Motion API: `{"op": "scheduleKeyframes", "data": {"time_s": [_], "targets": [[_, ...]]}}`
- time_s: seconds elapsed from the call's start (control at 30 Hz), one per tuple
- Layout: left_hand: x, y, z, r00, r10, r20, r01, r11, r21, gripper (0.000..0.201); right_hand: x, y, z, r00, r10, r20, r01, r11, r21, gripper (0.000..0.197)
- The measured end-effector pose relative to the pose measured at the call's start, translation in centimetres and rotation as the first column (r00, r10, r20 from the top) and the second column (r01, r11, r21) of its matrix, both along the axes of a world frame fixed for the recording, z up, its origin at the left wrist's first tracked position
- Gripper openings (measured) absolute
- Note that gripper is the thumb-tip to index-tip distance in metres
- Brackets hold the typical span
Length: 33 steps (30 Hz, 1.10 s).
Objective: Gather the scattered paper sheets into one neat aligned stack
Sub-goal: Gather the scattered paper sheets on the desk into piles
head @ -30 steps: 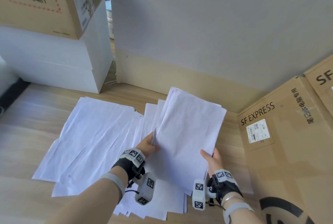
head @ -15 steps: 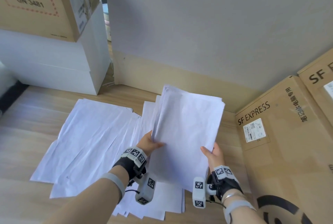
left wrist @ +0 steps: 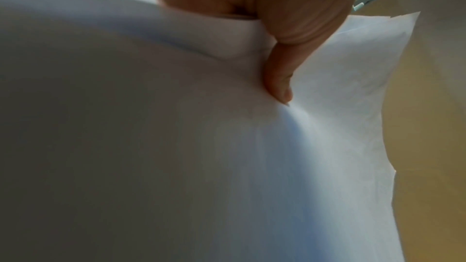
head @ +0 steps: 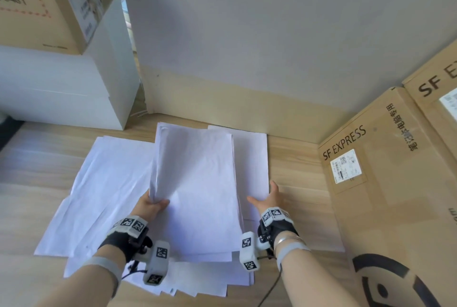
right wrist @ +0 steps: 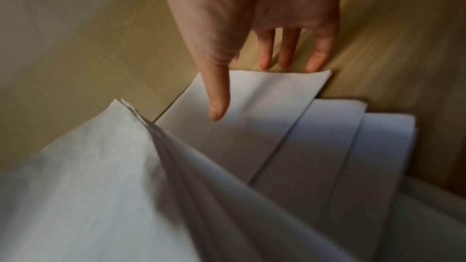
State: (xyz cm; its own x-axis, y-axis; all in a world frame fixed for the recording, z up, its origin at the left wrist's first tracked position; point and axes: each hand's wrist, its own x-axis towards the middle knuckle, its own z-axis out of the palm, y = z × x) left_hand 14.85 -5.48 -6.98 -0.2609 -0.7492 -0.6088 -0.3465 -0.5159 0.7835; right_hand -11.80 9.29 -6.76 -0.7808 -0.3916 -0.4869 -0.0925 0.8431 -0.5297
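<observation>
A gathered bundle of white paper sheets [head: 197, 188] is lifted over the wooden floor. My left hand [head: 154, 204] pinches its left edge, thumb on top; the left wrist view shows the thumb [left wrist: 278, 79] pressing into the bundle [left wrist: 176, 146]. My right hand [head: 268, 196] has spread, straight fingers at the right edge of a loose sheet [head: 252, 158] lying on the floor; in the right wrist view my right hand [right wrist: 264, 79] hovers at that sheet [right wrist: 252, 111], beside the raised bundle [right wrist: 100, 186]. More scattered sheets [head: 106, 183] lie fanned out to the left and beneath.
A tall SF EXPRESS cardboard box [head: 385, 195] stands close on the right. White stacked boxes [head: 61, 89] with a brown carton [head: 37, 5] on top stand at the back left. A grey wall [head: 247, 34] with a skirting board closes the back. Bare wooden floor [head: 294, 163] shows between paper and box.
My right hand has let go of the bundle and moved right to the loose sheet on the floor. The bundle has swung left, held by my left hand alone.
</observation>
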Motion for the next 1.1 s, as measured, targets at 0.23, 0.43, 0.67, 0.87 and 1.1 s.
{"op": "scheduleKeyframes", "data": {"time_s": [0.23,0.43,0.67,0.87,1.1], "targets": [[2.3,-0.9,-0.7,0.996,0.089,-0.028,-0.089,0.996,0.031,0.022,1.3,-0.5,0.2,0.997,0.037,0.061,-0.038,0.999,0.014,0.107],[3.9,-1.7,-0.5,0.994,0.102,-0.049,-0.1,0.995,0.03,0.024,1.9,0.2,1.0,0.989,-0.042,0.141,0.025,0.993,0.119,0.087],[6.5,-3.0,-1.5,0.993,0.11,-0.039,-0.108,0.992,0.065,0.031,2.3,1.4,2.4,0.982,-0.047,0.185,-0.003,0.966,0.259,0.04],[7.6,-3.0,-1.8,0.994,0.1,-0.036,-0.097,0.992,0.079,0.032,5.0,0.3,0.6,0.988,-0.06,0.142,0.036,0.986,0.165,0.064],[8.4,-3.0,-2.7,0.998,0.064,-0.012,-0.063,0.993,0.099,0.037,5.2,1.4,0.6,0.987,-0.122,0.105,0.114,0.99,0.086,0.04]]}}
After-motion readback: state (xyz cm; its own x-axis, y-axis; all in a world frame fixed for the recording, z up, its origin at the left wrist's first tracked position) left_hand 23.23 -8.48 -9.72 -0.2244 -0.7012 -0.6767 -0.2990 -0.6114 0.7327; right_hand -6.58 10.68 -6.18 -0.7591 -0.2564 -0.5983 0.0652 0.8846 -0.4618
